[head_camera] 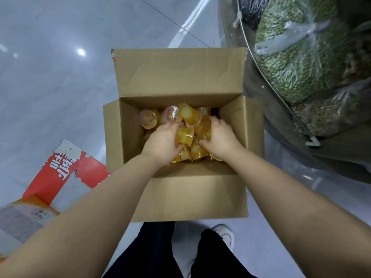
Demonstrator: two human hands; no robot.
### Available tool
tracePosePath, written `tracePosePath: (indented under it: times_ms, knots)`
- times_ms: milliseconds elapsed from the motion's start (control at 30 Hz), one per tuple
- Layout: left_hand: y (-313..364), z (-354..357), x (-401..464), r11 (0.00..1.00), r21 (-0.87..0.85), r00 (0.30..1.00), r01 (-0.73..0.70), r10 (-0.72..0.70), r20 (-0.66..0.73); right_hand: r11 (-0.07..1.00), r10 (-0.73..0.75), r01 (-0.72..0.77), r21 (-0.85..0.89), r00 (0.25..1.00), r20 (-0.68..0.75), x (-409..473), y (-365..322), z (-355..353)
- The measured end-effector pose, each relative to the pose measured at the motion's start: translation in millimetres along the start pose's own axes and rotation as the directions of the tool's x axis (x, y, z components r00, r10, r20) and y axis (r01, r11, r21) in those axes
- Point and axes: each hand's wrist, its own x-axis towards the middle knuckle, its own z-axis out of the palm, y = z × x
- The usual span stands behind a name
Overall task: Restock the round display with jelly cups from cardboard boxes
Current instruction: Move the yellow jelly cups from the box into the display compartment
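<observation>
Underfoot, glossy grey floor (60, 81) — cardboard box (180, 77) resting.

an open cardboard box (181, 194) sits on the pale floor (50, 81), its flaps folded outward. inside lies a loose heap of orange jelly cups (187, 115), some on their sides, some lid-up. both bare arms reach down into the box. the left hand (163, 141) and the right hand (220, 138) are dug into the heap from either side, fingers curled round a cluster of cups between them. to the right of the box stands the round display (259, 81) with a metal rim, holding clear bags of green beans (297, 63). a red and white printed carton (60, 177) lies on the floor to the left. a white shoe (225, 234) shows below the box.
</observation>
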Motion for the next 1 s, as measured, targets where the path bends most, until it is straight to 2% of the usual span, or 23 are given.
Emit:
tracePosePath:
  times_ms: [67, 100, 167, 267, 300, 367, 433, 467, 500, 567, 700, 800, 900, 1000]
  knots:
    - [-5, 16, 18, 0.986, 0.166, 0.997, 0.001, -0.015, 0.080, 0.998, 0.067, -0.067, -0.023, 0.998, 0.010, 23, 8, 16]
    - [-7, 23, 25, 0.978, 0.208, 0.997, 0.001, -0.017, 0.077, 0.996, 0.086, -0.086, -0.014, 0.996, 0.003, 31, 11, 23]
    - [-11, 31, 33, 0.973, 0.231, 1.000, 0.019, -0.021, 0.006, 0.996, 0.092, -0.091, 0.016, 0.993, -0.072, 37, 15, 31]
    - [-16, 24, 26, 0.970, 0.234, 0.991, 0.071, -0.041, -0.128, 0.996, 0.020, -0.003, 0.084, 0.979, -0.205, 22, 11, 31]
    - [-17, 18, 17, 0.981, 0.168, 0.979, 0.097, -0.064, -0.192, 0.989, 0.009, 0.028, 0.147, 0.970, -0.243, 9, 7, 27]
    - [-11, -5, -16, 0.983, -0.134, 0.950, 0.126, -0.158, -0.269, 0.950, 0.040, 0.054, 0.307, 0.956, -0.289, -28, -7, 12]
    - [11, -37, -59, 0.868, -0.493, 0.950, 0.056, -0.198, -0.240, 0.901, 0.064, 0.083, 0.426, 0.946, -0.319, -76, -26, -15]
    - [29, -58, -83, 0.793, -0.609, 0.956, 0.005, -0.182, -0.230, 0.879, 0.075, 0.096, 0.468, 0.940, -0.333, -103, -37, -33]
    - [50, -82, -107, 0.731, -0.680, 0.960, -0.046, -0.156, -0.233, 0.859, 0.086, 0.107, 0.501, 0.934, -0.347, -132, -51, -55]
    - [97, -136, -153, 0.670, -0.732, 0.963, -0.128, -0.094, -0.254, 0.833, 0.096, 0.138, 0.536, 0.918, -0.385, -194, -79, -108]
    - [196, -250, -230, 0.661, -0.708, 0.959, -0.248, 0.063, -0.278, 0.815, 0.106, 0.203, 0.544, 0.869, -0.483, -316, -126, -226]
    - [267, -318, -264, 0.652, -0.666, 0.930, -0.362, 0.202, -0.308, 0.804, 0.139, 0.270, 0.529, 0.780, -0.610, -391, -143, -307]
    - [334, -364, -285, 0.638, -0.568, 0.854, -0.520, 0.379, -0.357, 0.796, 0.190, 0.327, 0.510, 0.664, -0.723, -453, -146, -370]
    - [394, -386, -297, 0.534, -0.561, 0.765, -0.633, 0.544, -0.345, 0.805, 0.205, 0.381, 0.454, 0.541, -0.816, -500, -134, -411]
